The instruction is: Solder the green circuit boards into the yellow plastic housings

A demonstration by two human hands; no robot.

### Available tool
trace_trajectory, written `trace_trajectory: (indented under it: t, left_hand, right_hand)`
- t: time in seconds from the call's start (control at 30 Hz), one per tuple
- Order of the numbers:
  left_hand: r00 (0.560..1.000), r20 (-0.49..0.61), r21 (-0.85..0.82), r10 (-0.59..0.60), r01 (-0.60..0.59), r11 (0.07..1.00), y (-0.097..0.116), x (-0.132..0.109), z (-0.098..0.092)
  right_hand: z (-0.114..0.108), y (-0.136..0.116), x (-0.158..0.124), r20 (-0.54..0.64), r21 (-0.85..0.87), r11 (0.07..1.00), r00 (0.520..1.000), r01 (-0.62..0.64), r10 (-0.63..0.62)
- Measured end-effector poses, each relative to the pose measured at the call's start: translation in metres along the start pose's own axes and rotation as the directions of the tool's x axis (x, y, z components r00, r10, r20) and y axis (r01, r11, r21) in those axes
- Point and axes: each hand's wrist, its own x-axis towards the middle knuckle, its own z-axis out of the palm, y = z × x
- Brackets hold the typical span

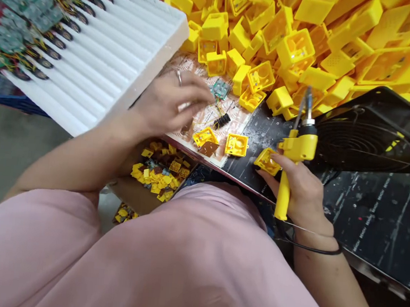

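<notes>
My left hand [181,99], with a ring on one finger, hovers over the patterned board with its fingers apart and nothing visible in them. Just past its fingertips lies a small green circuit board [221,89], wired to a black part [222,121]. My right hand [303,187] is closed around a yellow soldering gun [299,147], whose metal tip points up and away. Between that hand's thumb and finger is a small open yellow housing [267,161], at the bench edge. Two more yellow housings, one tilted [205,137] and one flat [237,145], sit between my hands.
A big heap of yellow housings [256,39] covers the back of the bench. At left, a ridged white foam tray [129,34] carries several wired green boards [35,7]. A black fan [363,128] stands at right. Below the edge is a carton [130,195] of yellow parts.
</notes>
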Motion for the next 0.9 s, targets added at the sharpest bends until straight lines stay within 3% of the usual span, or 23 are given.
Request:
trace_trajectory:
  t: [0.07, 0.17, 0.3, 0.4, 0.47, 0.67, 0.77, 0.83, 0.9]
  left_hand:
    - [0.970, 0.100, 0.253, -0.220, 0.189, 0.949, -0.012, 0.004, 0.000]
    - [0.942, 0.199, 0.390, -0.269, 0.175, 0.904, -0.025, 0.009, 0.017]
    - [0.956, 0.142, 0.207, -0.255, 0.223, 0.952, -0.035, 0.018, 0.038]
    - [0.942, 0.010, 0.038, -0.337, 0.336, 0.941, -0.035, 0.026, 0.034]
    - [0.936, -0.043, -0.089, -0.348, 0.343, 0.935, -0.028, 0.032, 0.027]
    - [0.955, 0.109, -0.450, -0.275, 0.294, 0.843, 0.015, 0.061, 0.026]
    - [0.950, 0.091, -0.574, -0.298, 0.294, 0.764, 0.030, 0.073, 0.025]
    - [0.976, 0.056, -0.605, -0.210, 0.200, 0.771, 0.037, 0.076, 0.024]
    - [0.996, 0.084, -0.557, -0.008, 0.054, 0.829, 0.045, 0.075, 0.028]
  right_hand:
    - [0.003, 0.000, 0.002, 0.015, 0.013, 1.000, 1.000, -0.003, 0.002]
    - [0.003, 0.002, 0.001, 0.001, 0.015, 1.000, 1.000, -0.013, 0.013]
    - [0.001, 0.002, -0.008, 0.041, 0.061, 0.996, 0.998, -0.059, 0.056]
    - [0.000, 0.000, -0.014, 0.030, 0.083, 0.992, 0.996, -0.092, 0.089]
    - [0.001, -0.002, -0.015, 0.011, 0.103, 0.986, 0.992, -0.128, 0.128]
    - [0.011, -0.004, -0.001, 0.053, 0.164, 0.977, 0.991, -0.133, 0.126]
    - [0.012, -0.004, 0.002, 0.061, 0.184, 0.973, 0.990, -0.138, 0.129]
    - [0.012, -0.004, 0.002, 0.053, 0.192, 0.967, 0.985, -0.169, 0.162]
    - [0.012, -0.005, 0.001, 0.054, 0.198, 0.965, 0.985, -0.172, 0.165]
